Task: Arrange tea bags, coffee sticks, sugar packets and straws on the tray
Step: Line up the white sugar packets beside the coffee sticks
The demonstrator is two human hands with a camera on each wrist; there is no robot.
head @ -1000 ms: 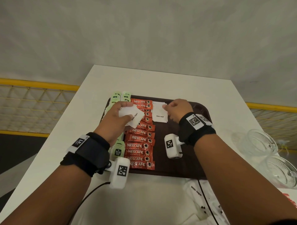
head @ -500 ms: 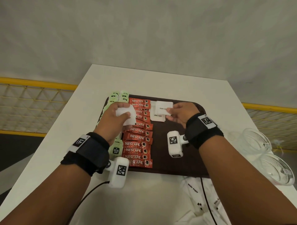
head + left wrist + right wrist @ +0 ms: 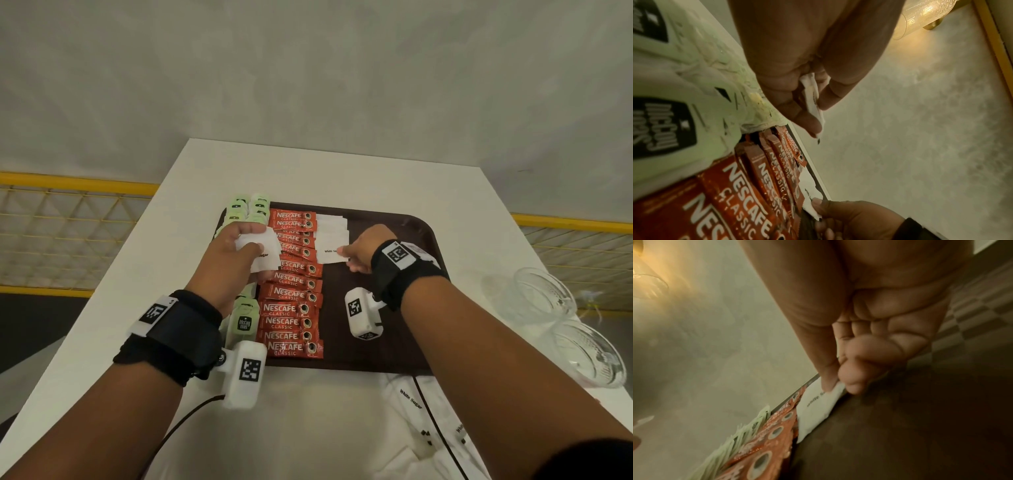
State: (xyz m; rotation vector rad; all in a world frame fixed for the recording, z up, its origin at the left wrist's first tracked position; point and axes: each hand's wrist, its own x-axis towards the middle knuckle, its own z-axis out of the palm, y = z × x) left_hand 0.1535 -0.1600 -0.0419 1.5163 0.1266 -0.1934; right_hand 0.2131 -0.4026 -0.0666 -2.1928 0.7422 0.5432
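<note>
A dark brown tray [image 3: 394, 349] lies on the white table. Green tea bags [image 3: 245, 317] run down its left edge, with a column of red coffee sticks [image 3: 291, 310] beside them. To their right lie white sugar packets [image 3: 330, 222]. My left hand [image 3: 236, 253] holds a small stack of sugar packets [image 3: 265, 251] over the coffee sticks; the left wrist view shows the stack [image 3: 813, 95] pinched edge-on. My right hand [image 3: 359, 250] pinches one sugar packet [image 3: 329, 251] by its right edge and holds it low on the tray, below the others [image 3: 816, 407].
Loose sugar packets [image 3: 428, 425] lie on the table in front of the tray's near right corner. Two clear glass cups [image 3: 561, 329] lie at the table's right edge. A yellow railing [image 3: 68, 183] runs behind the table. The tray's right half is bare.
My right hand has brought its sugar packet down from above the tray onto the column of sugar packets. The left hand stays over the coffee sticks with its stack.
</note>
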